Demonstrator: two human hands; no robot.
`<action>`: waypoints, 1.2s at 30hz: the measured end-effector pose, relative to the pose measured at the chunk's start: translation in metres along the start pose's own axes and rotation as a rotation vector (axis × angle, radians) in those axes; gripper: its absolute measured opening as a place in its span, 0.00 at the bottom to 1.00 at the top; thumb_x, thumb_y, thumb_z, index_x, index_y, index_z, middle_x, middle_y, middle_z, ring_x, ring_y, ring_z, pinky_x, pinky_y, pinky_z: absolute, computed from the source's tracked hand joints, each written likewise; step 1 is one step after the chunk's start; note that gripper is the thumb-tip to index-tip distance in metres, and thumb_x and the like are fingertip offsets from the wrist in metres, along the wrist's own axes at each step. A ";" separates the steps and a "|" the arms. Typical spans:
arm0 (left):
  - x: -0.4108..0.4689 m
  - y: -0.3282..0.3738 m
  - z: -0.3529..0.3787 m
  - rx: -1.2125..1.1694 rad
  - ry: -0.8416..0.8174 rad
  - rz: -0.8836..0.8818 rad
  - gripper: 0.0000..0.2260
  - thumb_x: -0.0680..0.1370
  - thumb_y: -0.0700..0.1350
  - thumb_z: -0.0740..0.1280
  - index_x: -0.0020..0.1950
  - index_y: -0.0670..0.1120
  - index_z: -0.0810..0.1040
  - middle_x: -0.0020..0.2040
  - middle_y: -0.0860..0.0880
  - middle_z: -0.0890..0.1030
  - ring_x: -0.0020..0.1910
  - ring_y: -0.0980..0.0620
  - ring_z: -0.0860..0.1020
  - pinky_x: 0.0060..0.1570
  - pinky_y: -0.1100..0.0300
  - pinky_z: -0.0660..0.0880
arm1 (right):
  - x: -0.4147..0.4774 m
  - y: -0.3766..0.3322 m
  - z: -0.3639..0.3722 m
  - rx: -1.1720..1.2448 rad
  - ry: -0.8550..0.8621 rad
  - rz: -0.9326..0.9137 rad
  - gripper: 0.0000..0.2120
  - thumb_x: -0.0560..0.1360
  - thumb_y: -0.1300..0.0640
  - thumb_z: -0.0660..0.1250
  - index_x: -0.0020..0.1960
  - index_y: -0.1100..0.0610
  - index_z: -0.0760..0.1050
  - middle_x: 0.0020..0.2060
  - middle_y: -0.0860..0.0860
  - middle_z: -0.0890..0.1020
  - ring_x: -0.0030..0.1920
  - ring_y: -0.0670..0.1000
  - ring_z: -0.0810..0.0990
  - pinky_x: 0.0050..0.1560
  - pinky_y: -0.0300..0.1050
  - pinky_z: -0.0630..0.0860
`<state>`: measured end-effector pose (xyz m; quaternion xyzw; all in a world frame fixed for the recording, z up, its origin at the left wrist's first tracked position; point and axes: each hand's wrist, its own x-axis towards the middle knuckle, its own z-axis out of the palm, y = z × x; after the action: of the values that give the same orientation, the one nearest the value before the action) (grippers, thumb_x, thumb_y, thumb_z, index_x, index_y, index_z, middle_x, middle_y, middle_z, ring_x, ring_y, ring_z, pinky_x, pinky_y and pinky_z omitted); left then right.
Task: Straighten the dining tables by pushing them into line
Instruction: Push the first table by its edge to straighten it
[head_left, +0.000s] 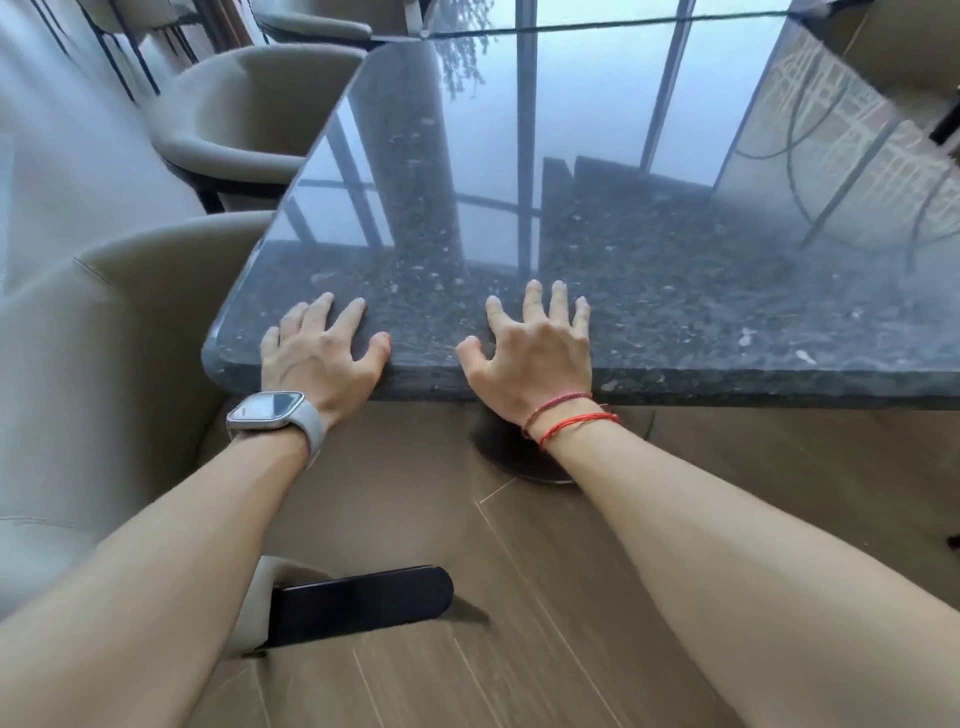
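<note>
A dark, glossy stone dining table (597, 208) fills the middle of the head view, its near edge running across the frame. My left hand (317, 353), with a watch on the wrist, lies spread on the table's near left corner, fingers on top. My right hand (535, 348), with red string bracelets, rests on the near edge a little to the right, fingers splayed on the top. A second dark table (597, 21) butts against the far end, with a thin seam between the two. The round table base (519, 462) shows below my right wrist.
Beige upholstered chairs stand along the left side: one close by (104, 374), another farther back (244, 114). A dark chair foot (358, 603) lies on the wooden floor (519, 623) below my arms. Another chair (914, 47) sits at the far right.
</note>
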<state>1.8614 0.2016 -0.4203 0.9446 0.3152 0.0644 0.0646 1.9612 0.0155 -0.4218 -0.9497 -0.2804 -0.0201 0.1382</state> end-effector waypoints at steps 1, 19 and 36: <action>-0.004 0.010 -0.003 -0.035 0.015 -0.016 0.25 0.80 0.60 0.58 0.74 0.51 0.73 0.77 0.42 0.69 0.76 0.39 0.64 0.74 0.42 0.61 | 0.000 0.002 -0.006 0.060 -0.032 0.002 0.29 0.76 0.39 0.54 0.72 0.48 0.73 0.76 0.64 0.66 0.78 0.66 0.58 0.77 0.66 0.50; -0.060 0.272 0.003 -0.288 -0.046 0.323 0.26 0.77 0.63 0.61 0.70 0.51 0.77 0.70 0.47 0.75 0.70 0.42 0.69 0.65 0.44 0.67 | -0.065 0.224 -0.116 0.375 0.164 0.213 0.15 0.78 0.40 0.65 0.51 0.46 0.86 0.61 0.49 0.82 0.63 0.52 0.77 0.62 0.49 0.73; -0.051 0.347 0.057 0.023 -0.065 0.409 0.37 0.74 0.75 0.46 0.80 0.61 0.58 0.83 0.48 0.57 0.81 0.38 0.52 0.77 0.33 0.47 | -0.042 0.342 -0.082 -0.075 0.250 0.257 0.33 0.74 0.32 0.51 0.73 0.44 0.72 0.73 0.61 0.71 0.74 0.64 0.66 0.73 0.60 0.60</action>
<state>2.0336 -0.1087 -0.4238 0.9912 0.1151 0.0419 0.0494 2.1132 -0.3041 -0.4343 -0.9723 -0.1366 -0.1303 0.1378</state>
